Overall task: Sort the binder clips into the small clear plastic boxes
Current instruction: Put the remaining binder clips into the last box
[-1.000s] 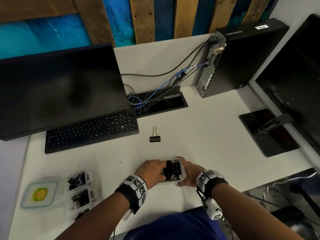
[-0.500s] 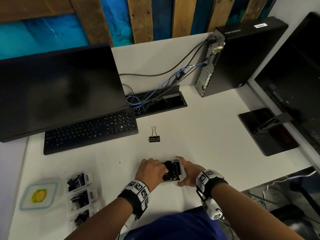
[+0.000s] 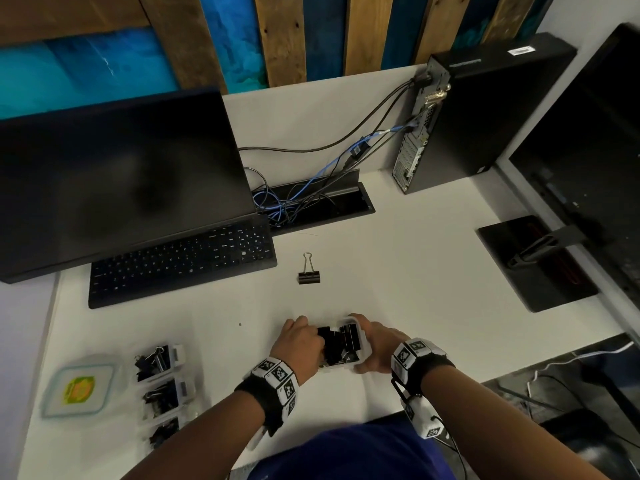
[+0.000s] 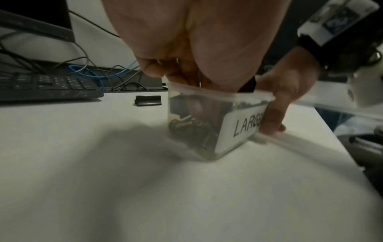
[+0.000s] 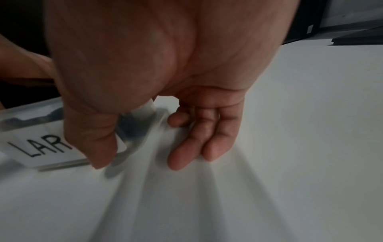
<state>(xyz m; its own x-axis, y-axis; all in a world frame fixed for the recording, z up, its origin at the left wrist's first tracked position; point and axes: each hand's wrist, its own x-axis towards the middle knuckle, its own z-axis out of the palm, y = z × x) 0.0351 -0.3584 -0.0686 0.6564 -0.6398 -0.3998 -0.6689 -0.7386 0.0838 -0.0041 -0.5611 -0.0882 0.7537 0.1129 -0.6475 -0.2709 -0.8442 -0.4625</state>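
Note:
A small clear box (image 3: 364, 342) labelled LARGE (image 4: 238, 129) stands on the white desk near the front edge, with several black binder clips (image 3: 337, 342) inside. My right hand (image 3: 374, 344) grips the box, thumb on the label (image 5: 41, 144) and fingers down its right side. My left hand (image 3: 301, 341) reaches in from the left. Its curled fingers (image 4: 157, 70) dip below the rim, bunched round a clip's wire handle. One black binder clip (image 3: 309, 274) lies loose on the desk beyond the box, also in the left wrist view (image 4: 148, 100).
Three more small clear boxes (image 3: 159, 362) holding clips stand in a column at the front left, beside a clear lid (image 3: 79, 389) with a yellow-green sticker. Behind are a keyboard (image 3: 180, 261), a monitor (image 3: 117, 181), a cable tray (image 3: 318, 206), a PC tower (image 3: 485, 116) and a monitor base (image 3: 536, 265).
My left hand has pushed down into the box, and the clip that stood above the rim now sits lower inside. The right hand keeps its grip on the box.

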